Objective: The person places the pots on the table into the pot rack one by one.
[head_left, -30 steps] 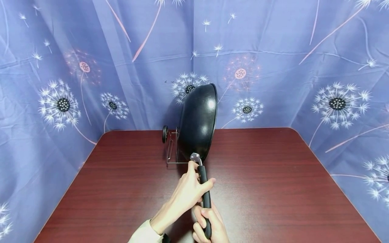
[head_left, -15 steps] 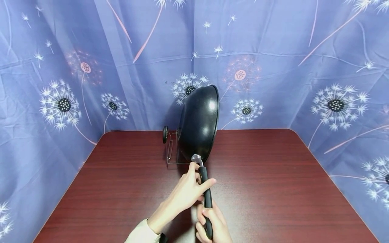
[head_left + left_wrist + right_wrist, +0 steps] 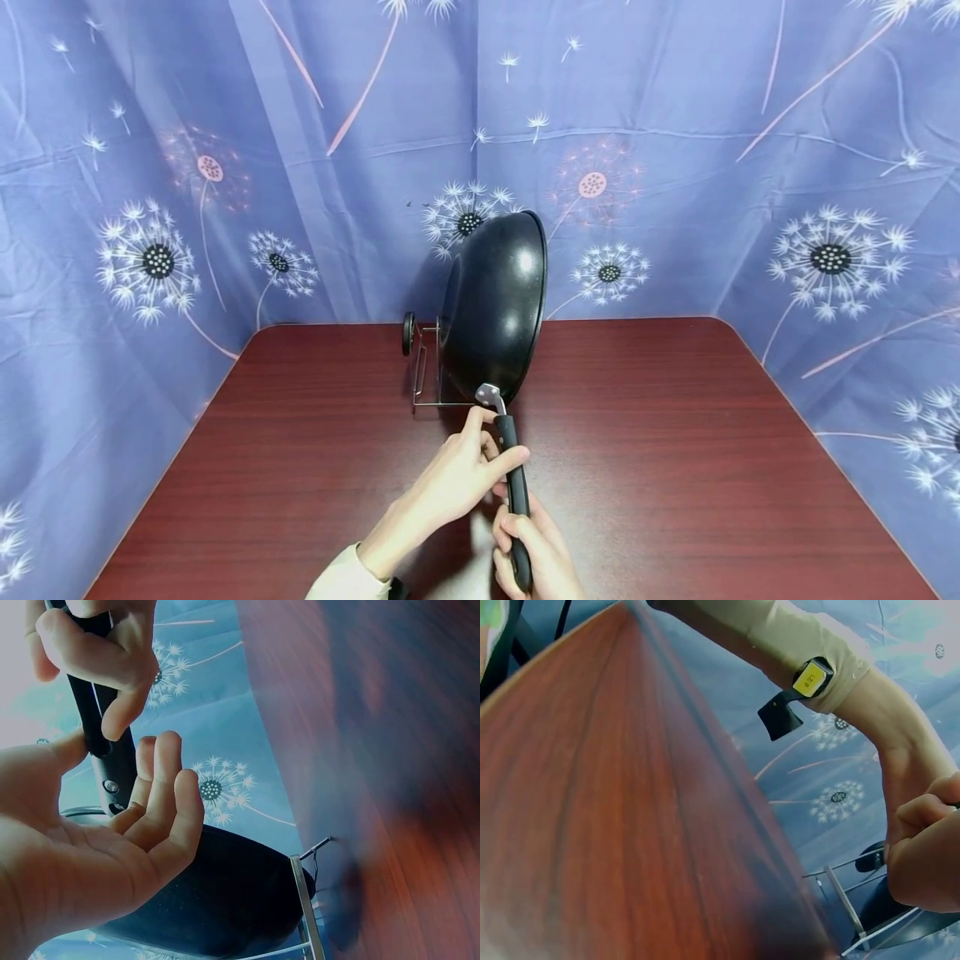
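Note:
A black wok (image 3: 495,308) stands on its side against a wire rack (image 3: 420,367), its base facing left and its long black handle (image 3: 517,492) pointing toward me. My left hand (image 3: 457,475) is at the metal neck of the handle: the thumb lies across it and the index finger touches near the neck. In the left wrist view its other fingers are loosely bent, off the handle. Nearer the handle's end, my right hand (image 3: 542,550) grips it, thumb on top and fingers curled round. The wok's inside faces right and is hidden.
At the rack's left end is a round black disc (image 3: 408,333); what it belongs to cannot be told. The dark red wooden table (image 3: 675,442) meets a blue dandelion-print curtain (image 3: 675,167) at the back and sides. A wrist camera (image 3: 810,679) sits on the left sleeve.
The wok and its handle have shifted slightly to the right, with my right hand moving along. My left hand has hardly moved. The rack has stayed in place.

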The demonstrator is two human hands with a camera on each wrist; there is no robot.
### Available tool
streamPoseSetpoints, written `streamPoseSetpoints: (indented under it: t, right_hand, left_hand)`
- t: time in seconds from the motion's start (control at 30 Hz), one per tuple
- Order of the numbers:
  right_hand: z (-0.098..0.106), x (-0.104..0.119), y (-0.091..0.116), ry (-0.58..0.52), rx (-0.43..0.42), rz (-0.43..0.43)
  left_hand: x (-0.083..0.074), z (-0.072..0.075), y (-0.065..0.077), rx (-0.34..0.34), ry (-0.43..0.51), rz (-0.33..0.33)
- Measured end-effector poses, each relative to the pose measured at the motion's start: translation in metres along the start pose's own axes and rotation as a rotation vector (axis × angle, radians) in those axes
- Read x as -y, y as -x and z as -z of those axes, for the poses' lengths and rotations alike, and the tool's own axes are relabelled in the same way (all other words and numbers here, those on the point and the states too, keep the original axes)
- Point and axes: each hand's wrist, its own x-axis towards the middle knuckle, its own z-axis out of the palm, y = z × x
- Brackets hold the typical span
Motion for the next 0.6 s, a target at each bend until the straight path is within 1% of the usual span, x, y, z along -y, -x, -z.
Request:
streamPoseSetpoints:
  t: [0.13, 0.27, 0.4, 0.53, 0.6]
  right_hand:
    - [0.002, 0.006, 0.003, 0.13, -0.056, -0.056]
    - [0.009, 0.012, 0.007, 0.227, -0.063, -0.074]
    - [0.017, 0.018, 0.01, 0.338, -0.093, -0.059]
    - [0.022, 0.023, 0.012, 0.477, -0.144, -0.016]
    - [0.024, 0.026, 0.013, 0.536, -0.159, 0.026]
  left_hand:
    - [0.001, 0.002, 0.001, 0.011, -0.006, 0.004]
    - [0.001, 0.006, 0.003, 0.007, -0.039, 0.039]
    - [0.002, 0.011, 0.005, 0.003, -0.05, 0.048]
    - [0.005, 0.016, 0.007, -0.006, -0.056, 0.021]
    - [0.006, 0.02, 0.008, -0.018, -0.06, 0.01]
